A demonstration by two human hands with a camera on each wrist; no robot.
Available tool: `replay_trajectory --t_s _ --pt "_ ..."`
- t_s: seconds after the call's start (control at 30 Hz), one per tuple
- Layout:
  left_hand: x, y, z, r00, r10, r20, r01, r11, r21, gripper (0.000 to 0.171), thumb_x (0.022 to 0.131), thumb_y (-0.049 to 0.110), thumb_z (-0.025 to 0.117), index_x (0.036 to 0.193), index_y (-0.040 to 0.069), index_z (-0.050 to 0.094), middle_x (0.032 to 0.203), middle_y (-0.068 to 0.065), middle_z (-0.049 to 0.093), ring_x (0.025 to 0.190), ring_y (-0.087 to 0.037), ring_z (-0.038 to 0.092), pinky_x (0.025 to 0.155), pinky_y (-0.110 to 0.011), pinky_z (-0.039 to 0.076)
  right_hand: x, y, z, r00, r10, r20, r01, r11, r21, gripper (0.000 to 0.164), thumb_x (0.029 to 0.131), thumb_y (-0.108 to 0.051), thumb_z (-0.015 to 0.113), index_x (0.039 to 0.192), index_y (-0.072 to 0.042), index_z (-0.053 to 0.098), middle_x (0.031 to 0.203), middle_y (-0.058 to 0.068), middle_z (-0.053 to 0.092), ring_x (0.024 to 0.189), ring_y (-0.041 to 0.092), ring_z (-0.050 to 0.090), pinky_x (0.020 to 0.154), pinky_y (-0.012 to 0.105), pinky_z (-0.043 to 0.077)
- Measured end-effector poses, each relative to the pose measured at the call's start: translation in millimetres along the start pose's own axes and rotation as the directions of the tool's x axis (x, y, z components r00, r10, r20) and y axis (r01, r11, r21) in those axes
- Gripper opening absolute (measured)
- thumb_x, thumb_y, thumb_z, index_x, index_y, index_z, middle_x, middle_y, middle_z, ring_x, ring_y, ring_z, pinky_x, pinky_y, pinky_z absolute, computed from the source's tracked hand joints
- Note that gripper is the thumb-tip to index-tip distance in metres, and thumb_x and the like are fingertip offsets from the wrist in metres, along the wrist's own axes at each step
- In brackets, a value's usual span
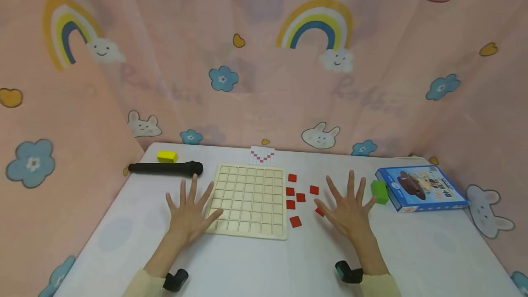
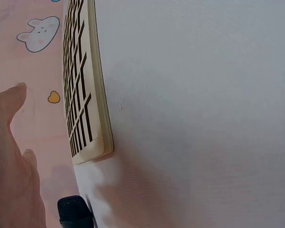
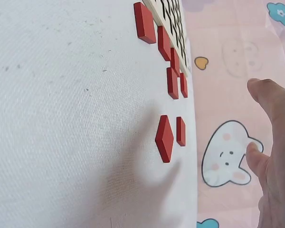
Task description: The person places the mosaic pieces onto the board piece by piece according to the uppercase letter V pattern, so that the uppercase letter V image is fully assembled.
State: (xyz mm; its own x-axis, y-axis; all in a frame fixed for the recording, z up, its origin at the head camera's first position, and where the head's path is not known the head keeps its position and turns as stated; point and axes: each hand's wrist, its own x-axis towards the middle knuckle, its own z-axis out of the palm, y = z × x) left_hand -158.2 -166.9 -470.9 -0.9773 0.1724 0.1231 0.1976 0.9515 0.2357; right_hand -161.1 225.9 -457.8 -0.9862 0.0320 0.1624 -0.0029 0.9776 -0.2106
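Note:
Both hands are spread with straight fingers and hold nothing. The left hand (image 1: 187,217) is at the left edge of a pale wooden grid board (image 1: 250,201), its thumb over the lower left corner. To the right of the red tiles is the right hand (image 1: 349,212), its thumb partly covering one tile. Several square red tiles (image 1: 295,222) lie scattered between the board and that hand. The right wrist view shows these flat red tiles (image 3: 165,138) apart from the fingers. In the left wrist view the board's corner (image 2: 99,147) stands clear of the left hand (image 2: 12,161).
A small card (image 1: 261,156) with a red V pattern lies behind the board. At the back left are a black microphone (image 1: 165,168) and a yellow block (image 1: 167,156). To the right, a green block (image 1: 379,192) sits beside a blue box (image 1: 422,188).

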Motion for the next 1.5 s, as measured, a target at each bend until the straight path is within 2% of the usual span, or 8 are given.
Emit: replay_trajectory --t_s 0.23,0.5,0.7,0.87,0.97,1.13,1.37,1.5 --pt "-11.7 2.4 6.5 0.998 0.055 0.017 -0.056 0.998 0.025 0.079 0.086 0.066 0.051 0.150 0.025 0.031 0.159 -0.017 0.004 0.142 -0.046 0.002 0.102 -0.077 -0.004 -4 2 2 1.000 -0.014 0.007 0.014 1.000 0.004 0.080 0.084 -0.058 0.057 0.149 -0.017 0.033 0.156 0.025 -0.004 0.137 0.053 -0.012 0.096 0.082 -0.002" --pt "-18.7 -0.2 8.0 0.990 0.138 0.020 -0.138 0.990 0.002 0.076 0.087 0.061 0.055 0.149 0.024 0.033 0.159 -0.016 0.008 0.142 -0.045 0.008 0.104 -0.076 0.003 -9 6 -1 0.999 -0.040 -0.001 0.040 0.999 0.005 0.078 0.086 -0.056 0.057 0.149 -0.018 0.033 0.156 0.026 0.003 0.139 0.053 -0.002 0.101 0.078 0.009" --pt "-17.8 -9.3 0.4 0.980 0.188 0.070 -0.178 0.975 -0.133 0.070 0.089 0.052 0.059 0.148 0.022 0.037 0.158 -0.017 0.012 0.142 -0.043 0.013 0.107 -0.072 0.015 -15 10 -1 0.998 -0.053 -0.035 0.055 0.997 0.051 0.074 0.087 -0.050 0.059 0.147 -0.014 0.036 0.155 0.027 0.009 0.139 0.053 0.005 0.104 0.074 0.017" --pt "-14.5 -20.0 -4.6 0.974 0.159 0.164 -0.117 0.964 -0.240 0.070 0.087 0.045 0.066 0.146 0.019 0.040 0.158 -0.012 0.018 0.142 -0.038 0.019 0.098 -0.069 0.035 -19 13 0 0.998 -0.059 -0.017 0.061 0.984 0.166 0.066 0.092 -0.040 0.057 0.148 -0.013 0.035 0.154 0.026 0.016 0.138 0.051 0.013 0.097 0.074 0.028" --pt "-10.9 -24.9 -6.2 0.966 0.179 0.189 -0.120 0.950 -0.287 0.063 0.084 0.039 0.071 0.139 0.017 0.049 0.156 -0.011 0.024 0.139 -0.038 0.025 0.093 -0.068 0.040 -19 16 1 0.998 -0.059 0.024 0.051 0.965 0.256 0.059 0.096 -0.037 0.052 0.148 -0.013 0.035 0.154 0.025 0.018 0.138 0.050 0.015 0.094 0.075 0.028" --pt "-2.8 -32.7 -7.2 0.945 0.269 0.187 -0.188 0.913 -0.361 0.050 0.076 0.032 0.081 0.120 0.014 0.066 0.147 -0.012 0.038 0.131 -0.039 0.038 0.101 -0.059 0.040 -16 23 3 0.996 -0.057 0.062 0.028 0.914 0.405 0.051 0.101 -0.033 0.045 0.147 -0.011 0.038 0.154 0.024 0.022 0.138 0.048 0.020 0.099 0.075 0.023" --pt "9.4 -42.1 -5.6 0.915 0.352 0.200 -0.185 0.804 -0.565 0.045 0.068 0.018 0.086 0.107 0.004 0.069 0.136 -0.018 0.046 0.119 -0.038 0.049 0.085 -0.027 0.055 -9 33 1 0.985 -0.020 0.172 -0.093 0.779 0.621 0.048 0.101 -0.028 0.049 0.143 -0.007 0.043 0.150 0.024 0.030 0.137 0.045 0.027 0.101 0.060 0.036" --pt "12.1 -44.2 -2.0 0.918 0.343 0.201 -0.148 0.765 -0.627 0.046 0.064 0.015 0.088 0.103 0.001 0.069 0.134 -0.020 0.048 0.122 -0.043 0.046 0.084 -0.021 0.054 -3 40 2 0.976 -0.029 0.214 -0.124 0.738 0.664 0.047 0.098 -0.023 0.056 0.141 -0.006 0.045 0.146 0.022 0.038 0.130 0.043 0.040 0.101 0.057 0.041"
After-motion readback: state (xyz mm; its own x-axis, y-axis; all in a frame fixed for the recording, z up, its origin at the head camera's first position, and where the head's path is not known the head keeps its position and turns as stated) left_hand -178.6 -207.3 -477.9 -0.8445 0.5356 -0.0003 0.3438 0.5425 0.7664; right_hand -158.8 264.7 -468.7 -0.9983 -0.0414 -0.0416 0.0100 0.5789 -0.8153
